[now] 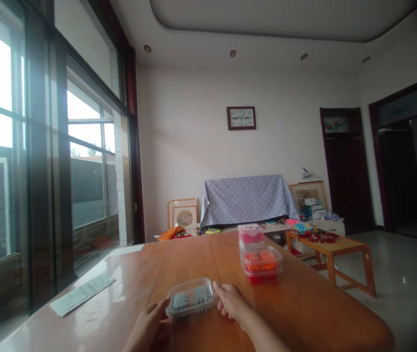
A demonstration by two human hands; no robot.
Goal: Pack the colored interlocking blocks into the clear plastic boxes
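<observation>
A clear plastic container [190,297] with a lid is between my hands, slightly tilted, low over the near part of the wooden table. Grey-white and dark pieces show inside it; their kind is hard to make out. My left hand [150,323] grips the container's left end, with the thumb at the rim and the other fingers partly hidden below. At the right end, my right hand [232,300] has its fingers curled, with thumb and forefinger at the rim. Farther right stand stacked clear containers [261,264] with orange and red contents.
Behind the stack stands a pink-and-white box [251,235]. Printed paper [81,294] lies on the left of the glossy table [193,254]. A low wooden stool-like table [347,247] stands to the right. A cloth-covered object [247,198] is against the back wall; tall windows line the left.
</observation>
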